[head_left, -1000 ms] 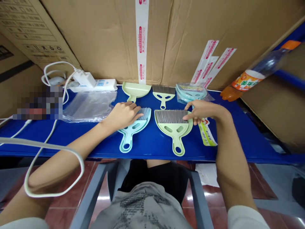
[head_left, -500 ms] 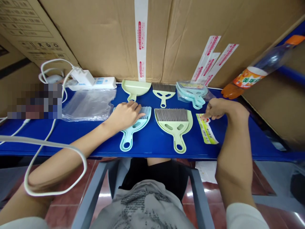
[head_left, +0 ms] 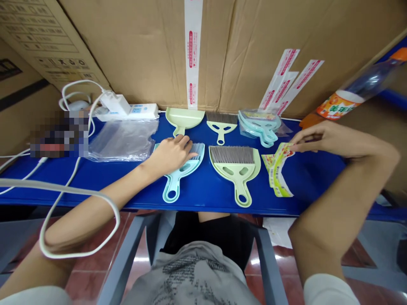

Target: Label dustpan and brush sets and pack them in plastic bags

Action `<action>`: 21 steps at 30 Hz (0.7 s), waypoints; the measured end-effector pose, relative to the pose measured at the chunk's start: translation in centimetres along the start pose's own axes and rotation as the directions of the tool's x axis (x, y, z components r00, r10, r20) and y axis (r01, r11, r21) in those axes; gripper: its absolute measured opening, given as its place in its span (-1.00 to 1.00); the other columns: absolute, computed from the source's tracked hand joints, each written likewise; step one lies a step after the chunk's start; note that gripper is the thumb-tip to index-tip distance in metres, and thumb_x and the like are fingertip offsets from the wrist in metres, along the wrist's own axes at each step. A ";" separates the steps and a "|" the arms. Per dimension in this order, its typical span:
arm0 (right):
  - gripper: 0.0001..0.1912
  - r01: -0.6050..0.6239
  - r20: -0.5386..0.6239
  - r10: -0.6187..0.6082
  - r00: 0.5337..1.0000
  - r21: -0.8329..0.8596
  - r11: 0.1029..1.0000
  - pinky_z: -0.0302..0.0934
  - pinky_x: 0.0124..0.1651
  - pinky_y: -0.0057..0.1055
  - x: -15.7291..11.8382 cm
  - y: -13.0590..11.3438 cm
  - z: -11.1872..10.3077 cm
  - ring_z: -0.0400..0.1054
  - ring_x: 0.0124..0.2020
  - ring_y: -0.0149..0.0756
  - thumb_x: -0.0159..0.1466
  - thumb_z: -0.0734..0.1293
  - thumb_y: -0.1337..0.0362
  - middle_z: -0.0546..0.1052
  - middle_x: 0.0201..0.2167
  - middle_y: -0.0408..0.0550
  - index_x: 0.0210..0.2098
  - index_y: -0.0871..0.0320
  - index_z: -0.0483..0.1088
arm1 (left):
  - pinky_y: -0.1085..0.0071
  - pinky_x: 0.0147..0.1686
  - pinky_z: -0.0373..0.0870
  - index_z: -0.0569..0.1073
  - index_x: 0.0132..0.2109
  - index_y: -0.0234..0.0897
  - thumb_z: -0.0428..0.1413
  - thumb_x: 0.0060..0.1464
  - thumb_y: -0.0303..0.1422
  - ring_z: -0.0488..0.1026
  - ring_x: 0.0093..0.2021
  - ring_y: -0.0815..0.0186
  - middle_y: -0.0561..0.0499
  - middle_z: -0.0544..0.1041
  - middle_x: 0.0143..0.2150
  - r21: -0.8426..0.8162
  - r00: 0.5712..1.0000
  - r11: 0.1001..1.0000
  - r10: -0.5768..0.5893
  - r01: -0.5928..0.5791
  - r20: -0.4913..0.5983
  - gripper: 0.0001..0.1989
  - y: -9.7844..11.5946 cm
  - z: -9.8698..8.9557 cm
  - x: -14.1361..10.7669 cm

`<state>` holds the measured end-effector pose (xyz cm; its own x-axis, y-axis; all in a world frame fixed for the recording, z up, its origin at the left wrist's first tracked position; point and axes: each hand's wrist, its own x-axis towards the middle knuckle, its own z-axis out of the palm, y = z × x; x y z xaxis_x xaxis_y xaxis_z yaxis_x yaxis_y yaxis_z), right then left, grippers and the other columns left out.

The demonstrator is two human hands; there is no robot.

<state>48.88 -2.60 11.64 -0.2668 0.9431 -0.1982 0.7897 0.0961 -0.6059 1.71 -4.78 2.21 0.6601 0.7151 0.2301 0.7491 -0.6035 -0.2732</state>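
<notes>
My left hand (head_left: 174, 152) rests on a light-blue dustpan-and-brush set (head_left: 173, 183), its fingers a little bent over the bristles and its thumb apart. At the right, my right hand (head_left: 313, 137) pinches the upper end of a yellow-green printed label (head_left: 280, 169). The label bends upward from the table, and a second layer shows at its left side. Between the hands lies a green dustpan with a grey-bristled brush nested in it (head_left: 237, 167). Behind are a lone green dustpan (head_left: 187, 118), a green brush (head_left: 221, 125) and a bagged blue set (head_left: 262, 126).
Clear plastic bags (head_left: 124, 140) lie at the left on the blue table (head_left: 203, 199). A white power strip (head_left: 143, 111) with plugs and cables stands behind them. A soda bottle (head_left: 340, 103) leans at the right. Cardboard (head_left: 152, 51) walls the back, and a white cable (head_left: 117, 216) loops over my left forearm.
My right hand has moved right and lifted the top end of the label, which was lying flat. My left hand stays on the blue set. The view has shifted slightly.
</notes>
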 end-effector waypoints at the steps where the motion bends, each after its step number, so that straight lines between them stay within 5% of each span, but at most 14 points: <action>1: -0.66 0.033 -0.043 -0.033 0.999 0.000 0.999 0.40 -0.32 -0.35 -0.6 -0.6 0.0 0.53 -0.32 -0.18 0.09 0.68 -0.05 0.69 -0.32 0.07 -0.36 0.04 0.67 | 0.20 -0.26 0.44 0.62 0.01 -0.40 0.02 0.54 -0.14 0.61 -0.03 -0.06 -0.32 0.63 -0.04 -0.014 1.000 1.000 0.005 -0.005 -0.006 -0.58 -0.1 0.1 0.0; 4: -0.61 0.207 -0.306 -0.148 0.940 0.169 0.964 0.29 -0.43 -0.40 -1.3 -3.6 1.7 0.46 -0.45 -0.32 0.11 0.65 -0.11 0.63 -0.41 -0.02 -0.35 0.02 0.57 | 0.15 -0.23 0.51 0.63 0.04 -0.40 -0.02 0.55 -0.14 0.63 -0.04 -0.08 -0.34 0.66 -0.01 -0.111 0.998 0.993 0.027 -0.033 -0.054 -0.55 -0.3 0.5 -0.1; 6: -0.58 0.356 -0.419 -0.191 0.888 0.362 0.861 0.25 -0.48 -0.42 -0.6 -6.1 4.0 0.41 -0.53 -0.40 0.12 0.66 -0.03 0.57 -0.46 -0.13 -0.27 0.01 0.45 | 0.13 -0.16 0.57 0.61 0.14 -0.37 -0.04 0.56 -0.14 0.65 0.02 -0.07 -0.31 0.68 0.07 -0.254 0.989 0.966 0.003 -0.041 -0.151 -0.55 -0.3 0.6 -0.1; 9: -0.43 0.458 -0.381 -0.277 0.882 0.557 0.693 0.36 -0.48 -0.42 1.4 -9.6 8.0 0.51 -0.51 -0.35 0.15 0.66 0.11 0.64 -0.31 -0.21 0.02 -0.07 0.35 | 0.19 -0.02 0.60 0.46 0.38 -0.28 -0.02 0.54 -0.21 0.67 0.08 0.05 -0.22 0.67 0.17 -0.502 0.947 0.862 -0.101 -0.070 -0.305 -0.57 -0.3 0.5 -0.2; 12: -0.23 0.428 -0.306 -0.299 0.904 0.625 0.653 0.54 -0.37 -0.37 3.0 -11.7 11.0 0.64 -0.35 -0.25 0.16 0.65 0.13 0.67 -0.09 -0.13 0.26 -0.11 0.31 | 0.21 0.01 0.60 0.36 0.46 -0.28 0.00 0.48 -0.34 0.67 0.09 0.09 -0.22 0.65 0.23 -0.529 0.918 0.844 -0.137 -0.088 -0.372 -0.51 -1.0 0.3 -0.2; 14: -0.21 0.424 -0.300 -0.299 0.906 0.635 0.646 0.59 -0.35 -0.36 3.6 -12.0 12.1 0.67 -0.32 -0.22 0.17 0.64 0.12 0.66 -0.05 -0.07 0.32 -0.08 0.34 | 0.21 -0.06 0.58 0.46 0.36 -0.31 -0.02 0.45 -0.41 0.68 0.04 0.07 -0.23 0.68 0.14 -0.427 0.940 0.903 -0.100 -0.053 -0.327 -0.56 -1.8 0.4 -0.3; 18: -0.21 0.460 -0.356 -0.293 0.887 0.642 0.613 0.61 -0.32 -0.36 4.3 -11.4 12.8 0.68 -0.32 -0.24 0.20 0.61 0.17 0.66 -0.02 -0.04 0.38 -0.09 0.38 | 0.25 -0.34 0.41 0.64 0.04 -0.29 -0.07 0.50 -0.37 0.67 -0.24 0.09 -0.12 0.71 -0.17 -0.174 0.998 0.985 -0.002 -0.009 -0.063 -0.64 -2.9 0.3 -0.3; 21: -0.50 0.492 -0.419 -0.271 0.867 0.629 0.602 0.60 -0.32 -0.36 5.1 -10.7 13.1 0.66 -0.34 -0.26 0.25 0.58 0.17 0.68 -0.13 -0.06 0.17 -0.01 0.56 | 0.23 -0.38 0.33 0.65 -0.01 -0.31 -0.09 0.56 -0.26 0.66 -0.15 0.03 -0.15 0.70 -0.14 -0.070 1.000 0.997 -0.016 0.016 0.011 -0.58 -2.0 0.0 -0.2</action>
<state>31.83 -2.99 7.03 -0.2142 0.9245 0.3151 -0.0034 0.3219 -0.9468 0.03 -3.73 2.76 0.6476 0.7284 0.2236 0.7619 -0.6149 -0.2035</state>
